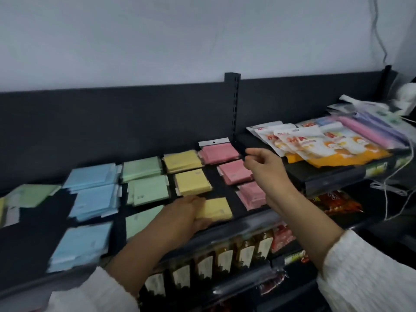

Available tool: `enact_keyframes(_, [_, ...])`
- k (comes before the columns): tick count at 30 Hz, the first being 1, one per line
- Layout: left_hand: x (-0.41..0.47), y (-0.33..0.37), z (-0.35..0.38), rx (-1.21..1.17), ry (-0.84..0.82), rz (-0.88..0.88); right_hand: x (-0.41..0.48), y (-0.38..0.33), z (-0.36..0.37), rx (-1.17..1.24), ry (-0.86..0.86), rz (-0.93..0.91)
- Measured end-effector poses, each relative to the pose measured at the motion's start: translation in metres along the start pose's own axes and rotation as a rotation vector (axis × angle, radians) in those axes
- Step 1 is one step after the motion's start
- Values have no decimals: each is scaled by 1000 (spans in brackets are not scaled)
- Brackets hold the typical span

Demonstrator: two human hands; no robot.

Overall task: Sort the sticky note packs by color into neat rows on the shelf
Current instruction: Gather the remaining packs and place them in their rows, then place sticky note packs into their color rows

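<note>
1. Pale wall (157, 41) fills the top of the head view. Below it run a dark back panel and a dark shelf (33, 239), with a slotted upright post (233, 104) in the panel.
2. Left of the post and nearer the camera, the sticky note packs lie in colour columns. The pink packs (234, 174) are closest to the post, then the yellow packs (191, 182), green packs (146, 190) and blue packs (94, 199).
3. Farthest left of the post, more green and yellow packs are cut off by the frame edge.
4. The left hand (191, 210) grips the front yellow pack (218, 209) by its left edge, fingers on top and thumb at the near edge.
5. Its forearm hides part of the front green pack.
6. The right hand (263, 164) hovers just below the post over the pink column. Its fingers are curled and thumb and forefinger are close, with nothing visible between them.
7. Its forearm covers part of the front pink pack.
8. Right of the post, snack bags (326, 149) show the red letters "MA"; the rest is unreadable.
9. Small labels on the packs are too blurred to read.
10. Below the shelf's front edge stand bottles (225, 257), their labels also illegible.
</note>
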State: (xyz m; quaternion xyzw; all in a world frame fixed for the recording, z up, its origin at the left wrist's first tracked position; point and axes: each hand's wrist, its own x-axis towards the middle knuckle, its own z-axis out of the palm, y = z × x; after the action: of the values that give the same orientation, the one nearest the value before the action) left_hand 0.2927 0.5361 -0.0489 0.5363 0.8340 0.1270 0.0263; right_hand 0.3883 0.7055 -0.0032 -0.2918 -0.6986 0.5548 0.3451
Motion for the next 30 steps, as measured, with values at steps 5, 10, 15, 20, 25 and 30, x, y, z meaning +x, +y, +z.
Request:
enact_keyframes(5, [-3,7,-1,7,16,-119,8,-1,-4,-18,-107,-23])
enact_keyframes(10, [-19,-4,-21,-22,174,-216,12,-6,22,12,-227,-81])
enact_keyframes(15, [-59,-33,-39,61,326,-355,7,-2,62,-29,-340,-96])
enact_keyframes(20, [-110,-70,-53,158,355,-509,-3,-8,107,-47,-453,-110])
enact_keyframes(25, [-149,-107,-61,178,362,-568,-22,-18,160,-68,-559,-131])
enact_keyframes(30, [-182,-165,-66,153,383,-590,-40,-37,222,-171,-633,-175])
